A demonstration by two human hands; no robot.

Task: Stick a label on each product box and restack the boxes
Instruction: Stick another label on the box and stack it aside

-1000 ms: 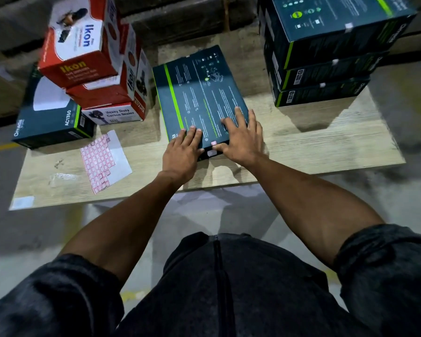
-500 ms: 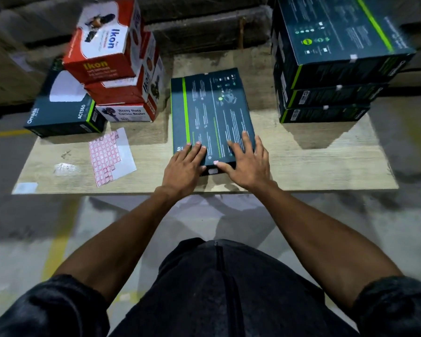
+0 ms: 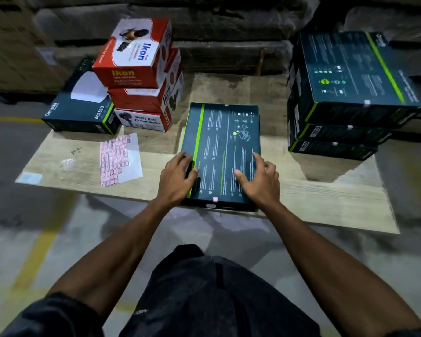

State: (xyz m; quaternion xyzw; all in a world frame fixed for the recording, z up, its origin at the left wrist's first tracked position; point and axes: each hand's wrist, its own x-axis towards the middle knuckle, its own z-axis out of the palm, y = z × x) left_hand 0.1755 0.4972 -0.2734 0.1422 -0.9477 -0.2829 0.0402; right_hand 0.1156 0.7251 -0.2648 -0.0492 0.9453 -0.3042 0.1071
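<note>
Both hands, the left hand (image 3: 178,177) and right hand (image 3: 260,180), rest on a flat dark box (image 3: 223,152). It lies on the wooden surface (image 3: 326,198). A small pink label (image 3: 215,199) sits at its near edge.

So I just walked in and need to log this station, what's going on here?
A person is labelling product boxes on a low wooden board. Both hands, left and right, rest on a flat dark box with a green stripe lying in the middle; a small pink label sits at its near edge. A sheet of pink labels lies to the left, and a stack of similar dark boxes stands to the right.
</note>
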